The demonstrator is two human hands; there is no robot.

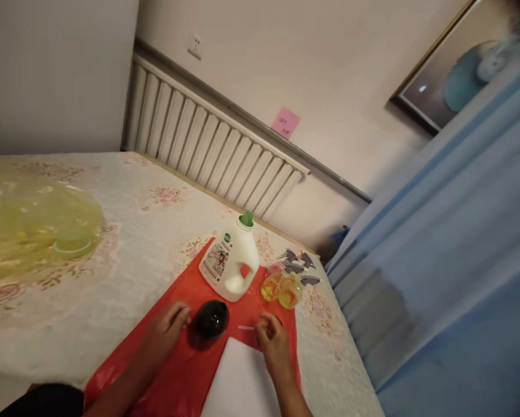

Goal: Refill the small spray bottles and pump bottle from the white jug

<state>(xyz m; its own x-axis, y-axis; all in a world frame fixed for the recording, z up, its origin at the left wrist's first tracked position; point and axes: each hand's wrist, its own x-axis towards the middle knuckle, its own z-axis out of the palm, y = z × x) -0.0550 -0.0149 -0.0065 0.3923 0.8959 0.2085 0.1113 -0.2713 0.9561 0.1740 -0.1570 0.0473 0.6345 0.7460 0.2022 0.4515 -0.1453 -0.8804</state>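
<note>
My left hand [169, 321] hovers just left of a glossy black rounded vessel [212, 319]; its fingers are curled together and nothing shows in them. The vessel stands on a red plastic sheet [168, 370]. On the right, my right hand [272, 335] is closed in a pinch, with a thin white stick [246, 328] reaching left from its fingertips. Below and between the hands lies a white sheet or board [240, 382]. Behind the black vessel stands a large white detergent jug [233, 263] with a green spout and no cap on it.
Small clear spray bottles with yellow liquid [289, 294] and grey trigger heads stand right of the jug. A yellowish translucent plastic bag [34, 223] rests at far left on the floral tablecloth [134, 243]. A radiator [208, 139] lines the wall; a blue curtain [438, 243] hangs right.
</note>
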